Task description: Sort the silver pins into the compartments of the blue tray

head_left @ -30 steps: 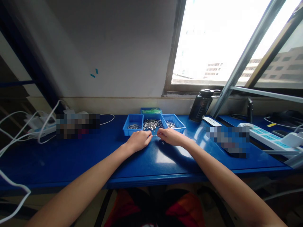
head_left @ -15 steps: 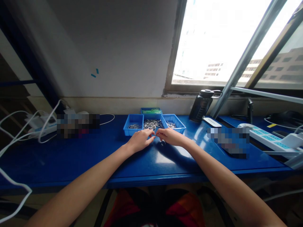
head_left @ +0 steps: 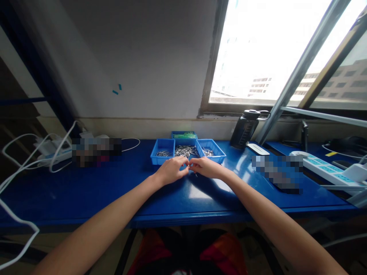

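My left hand [head_left: 172, 170] and my right hand [head_left: 207, 167] meet fingertip to fingertip just in front of the blue bins. Both are closed in a pinch; whatever sits between the fingertips is too small to make out. A tiny shiny piece [head_left: 196, 175] shows below my right fingers. Behind the hands lies a pile of slim metal pieces [head_left: 185, 150]. The left blue bin [head_left: 155, 159] and the right blue bin [head_left: 219, 156] flank it, each with more small metal pieces inside.
A further blue bin [head_left: 172, 134] with green contents stands at the wall. To the right are a black bottle [head_left: 244, 129], a white flat object [head_left: 258, 149] and a power strip [head_left: 321, 168]. White cables [head_left: 17, 172] run along the left of the blue table [head_left: 94, 198].
Hands stay together at nearly the same spot, with the fingertips now drawn closer. A thin metal piece seen between them before is no longer clearly visible. The view has shifted slightly.
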A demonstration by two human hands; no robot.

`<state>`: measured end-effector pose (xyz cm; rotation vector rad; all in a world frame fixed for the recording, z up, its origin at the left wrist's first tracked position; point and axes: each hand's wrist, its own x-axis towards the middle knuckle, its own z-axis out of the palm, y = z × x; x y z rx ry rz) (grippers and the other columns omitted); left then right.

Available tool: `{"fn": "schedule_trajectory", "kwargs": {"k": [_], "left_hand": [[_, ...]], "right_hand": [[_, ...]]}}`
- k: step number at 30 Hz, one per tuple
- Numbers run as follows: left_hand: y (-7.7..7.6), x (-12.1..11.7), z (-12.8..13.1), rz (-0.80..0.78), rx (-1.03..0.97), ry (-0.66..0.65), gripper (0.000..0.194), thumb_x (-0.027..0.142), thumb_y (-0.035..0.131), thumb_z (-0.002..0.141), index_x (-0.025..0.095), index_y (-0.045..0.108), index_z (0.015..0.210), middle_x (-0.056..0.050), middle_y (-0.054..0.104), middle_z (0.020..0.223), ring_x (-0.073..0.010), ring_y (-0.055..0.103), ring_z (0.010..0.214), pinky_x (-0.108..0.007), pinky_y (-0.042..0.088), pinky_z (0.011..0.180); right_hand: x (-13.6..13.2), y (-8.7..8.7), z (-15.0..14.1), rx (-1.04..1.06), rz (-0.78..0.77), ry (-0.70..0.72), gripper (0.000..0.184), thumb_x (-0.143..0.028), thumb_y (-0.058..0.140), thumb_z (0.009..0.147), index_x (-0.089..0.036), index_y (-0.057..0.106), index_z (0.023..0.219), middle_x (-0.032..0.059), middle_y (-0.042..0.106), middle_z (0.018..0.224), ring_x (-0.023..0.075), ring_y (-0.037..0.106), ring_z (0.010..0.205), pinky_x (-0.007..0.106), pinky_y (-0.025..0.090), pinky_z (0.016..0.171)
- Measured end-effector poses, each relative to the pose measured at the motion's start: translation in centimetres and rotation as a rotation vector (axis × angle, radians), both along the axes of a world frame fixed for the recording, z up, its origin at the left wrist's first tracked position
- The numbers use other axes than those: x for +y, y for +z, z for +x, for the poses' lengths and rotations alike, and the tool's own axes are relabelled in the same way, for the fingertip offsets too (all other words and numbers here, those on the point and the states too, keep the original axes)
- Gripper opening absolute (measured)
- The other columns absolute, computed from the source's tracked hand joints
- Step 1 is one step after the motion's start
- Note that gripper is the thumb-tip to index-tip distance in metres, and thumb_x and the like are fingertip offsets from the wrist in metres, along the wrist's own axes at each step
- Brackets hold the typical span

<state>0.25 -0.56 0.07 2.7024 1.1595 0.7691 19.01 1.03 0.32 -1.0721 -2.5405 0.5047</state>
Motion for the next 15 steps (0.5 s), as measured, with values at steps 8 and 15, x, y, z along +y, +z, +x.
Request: {"fn": "schedule_trajectory", "kwargs": {"k": [8,15], "left_hand": [[0.16,-0.20,-0.16,-0.056,0.102,0.118,0.018,0.033,0.045,0.079,0.020,0.055,0.084,-0.001,0.063,0.075,-0.0150,0.057,0.066,-0.023,0.038,0.057],[-0.02,0.10,-0.25,-0.039,0.139,0.100,0.023,0.035,0.041,0.082,0.020,0.057,0.086,-0.002,0.063,0.081,-0.0169,0.058,0.074,-0.024,0.040,0.061]], "right_hand": [[0.25,0.26,0.30,0.000,0.030,-0.027,0.026,-0.037,0.044,0.083,-0.017,0.059,0.092,0.0008,0.061,0.064,0.0099,0.051,0.055,0.020,0.035,0.053],[0.53,-0.06,0.53,0.010,0.017,0.004,0.024,-0.030,0.039,0.085,-0.017,0.058,0.080,0.0012,0.063,0.067,0.0093,0.053,0.056,0.020,0.037,0.056]]}}
